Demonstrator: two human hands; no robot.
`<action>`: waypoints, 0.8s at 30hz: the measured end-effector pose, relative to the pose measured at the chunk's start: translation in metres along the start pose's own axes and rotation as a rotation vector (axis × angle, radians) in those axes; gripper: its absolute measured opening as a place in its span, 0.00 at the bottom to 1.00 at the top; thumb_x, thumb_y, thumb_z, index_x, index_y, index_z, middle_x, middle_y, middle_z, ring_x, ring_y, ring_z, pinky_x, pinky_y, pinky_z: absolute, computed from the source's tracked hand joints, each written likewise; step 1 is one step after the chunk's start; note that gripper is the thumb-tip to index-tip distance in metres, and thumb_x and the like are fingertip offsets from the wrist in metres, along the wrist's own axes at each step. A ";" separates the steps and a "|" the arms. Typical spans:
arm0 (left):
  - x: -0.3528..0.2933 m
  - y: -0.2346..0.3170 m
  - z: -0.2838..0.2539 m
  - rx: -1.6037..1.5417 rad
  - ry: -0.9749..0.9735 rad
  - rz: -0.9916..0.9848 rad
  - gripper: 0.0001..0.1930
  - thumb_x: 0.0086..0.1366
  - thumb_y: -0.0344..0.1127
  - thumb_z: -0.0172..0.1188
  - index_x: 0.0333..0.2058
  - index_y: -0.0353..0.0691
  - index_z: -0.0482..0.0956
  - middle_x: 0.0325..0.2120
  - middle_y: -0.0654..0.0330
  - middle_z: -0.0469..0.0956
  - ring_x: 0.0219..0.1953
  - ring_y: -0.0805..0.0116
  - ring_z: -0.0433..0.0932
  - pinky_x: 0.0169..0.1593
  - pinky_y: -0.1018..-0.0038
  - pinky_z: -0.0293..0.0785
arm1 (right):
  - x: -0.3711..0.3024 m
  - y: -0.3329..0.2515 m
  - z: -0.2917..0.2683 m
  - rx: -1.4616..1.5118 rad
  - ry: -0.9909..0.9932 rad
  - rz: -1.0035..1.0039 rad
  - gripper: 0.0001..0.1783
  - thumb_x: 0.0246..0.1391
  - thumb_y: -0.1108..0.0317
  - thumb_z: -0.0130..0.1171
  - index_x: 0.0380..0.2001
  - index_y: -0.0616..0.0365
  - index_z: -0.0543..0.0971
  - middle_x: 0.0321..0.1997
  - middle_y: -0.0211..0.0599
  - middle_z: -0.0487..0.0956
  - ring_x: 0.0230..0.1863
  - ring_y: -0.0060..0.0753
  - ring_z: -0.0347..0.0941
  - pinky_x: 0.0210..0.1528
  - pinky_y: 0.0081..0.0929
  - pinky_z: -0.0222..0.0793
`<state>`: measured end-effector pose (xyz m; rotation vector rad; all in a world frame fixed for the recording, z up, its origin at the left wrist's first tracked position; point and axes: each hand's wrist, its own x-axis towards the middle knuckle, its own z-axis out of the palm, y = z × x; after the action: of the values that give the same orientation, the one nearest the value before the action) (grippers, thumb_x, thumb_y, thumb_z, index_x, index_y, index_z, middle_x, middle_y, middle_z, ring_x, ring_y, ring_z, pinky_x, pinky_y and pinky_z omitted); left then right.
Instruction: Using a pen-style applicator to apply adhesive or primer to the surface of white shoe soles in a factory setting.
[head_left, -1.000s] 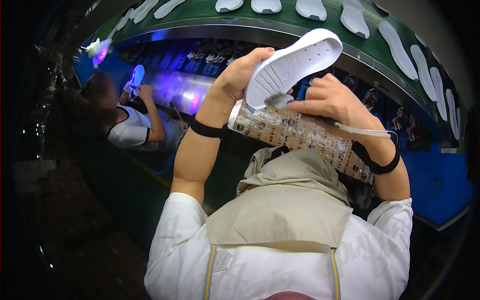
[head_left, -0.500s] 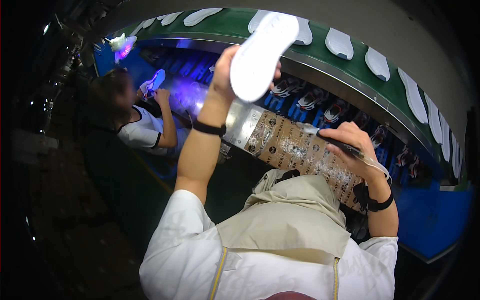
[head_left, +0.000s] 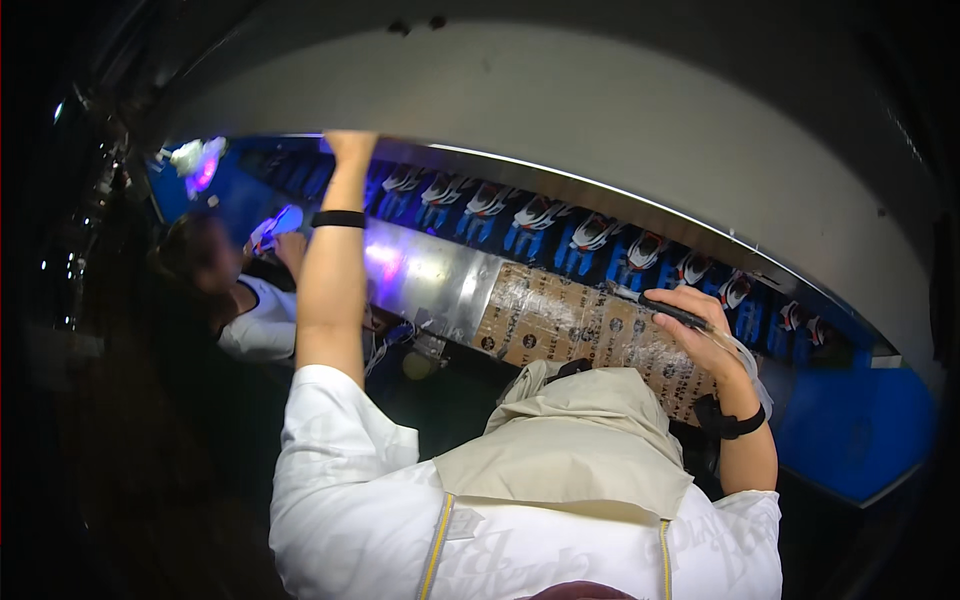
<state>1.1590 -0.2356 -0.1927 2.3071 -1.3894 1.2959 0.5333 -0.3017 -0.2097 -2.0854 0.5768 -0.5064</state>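
Observation:
My left arm reaches up and forward, and the left hand (head_left: 350, 145) passes behind the edge of a grey overhead panel (head_left: 560, 110). Its fingers are hidden, so what they hold, if anything, does not show. In my right hand (head_left: 712, 345) is a black-handled brush (head_left: 678, 313) with a pale tip and a clear tube trailing from its back end. The brush tip hovers over or rests on the far edge of a bench covered with brown printed paper (head_left: 560, 320); I cannot tell which. No sole shows in my hands.
Behind the bench runs a row of white shoe uppers (head_left: 590, 232) on blue holders (head_left: 575, 258). Bare metal bench top (head_left: 430, 275) lies to the left. A co-worker (head_left: 255, 315) at the left holds a blue-lit sole (head_left: 278, 226). A blue panel (head_left: 850, 430) stands at the right.
My left hand has moved up and left, behind the panel, and the white sole it held is out of sight. The view has shifted, hiding the green belt of soles. My right hand keeps the brush.

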 end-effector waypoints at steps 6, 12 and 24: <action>-0.014 -0.085 0.050 -0.218 -0.349 -0.244 0.21 0.73 0.44 0.58 0.42 0.24 0.78 0.41 0.43 0.86 0.38 0.56 0.86 0.41 0.60 0.83 | -0.017 -0.001 -0.007 0.064 -0.029 0.459 0.17 0.62 0.59 0.68 0.52 0.51 0.86 0.44 0.37 0.88 0.45 0.30 0.83 0.50 0.31 0.78; -0.002 -0.096 0.090 -0.363 -0.440 -0.378 0.22 0.72 0.43 0.59 0.48 0.25 0.74 0.43 0.43 0.85 0.40 0.56 0.86 0.44 0.61 0.82 | -0.032 -0.012 -0.029 0.135 0.141 0.099 0.18 0.60 0.63 0.66 0.51 0.58 0.85 0.52 0.47 0.85 0.52 0.49 0.81 0.56 0.40 0.75; 0.024 -0.056 0.078 -0.475 -0.441 -0.446 0.30 0.70 0.42 0.63 0.61 0.26 0.65 0.46 0.45 0.85 0.46 0.56 0.85 0.49 0.62 0.81 | -0.059 0.001 -0.030 0.112 0.238 0.094 0.18 0.58 0.62 0.66 0.51 0.55 0.86 0.51 0.46 0.85 0.54 0.48 0.80 0.57 0.39 0.74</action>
<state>1.2542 -0.2604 -0.2067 2.4229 -1.0312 0.3006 0.4689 -0.2880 -0.2031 -1.8960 0.7629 -0.7218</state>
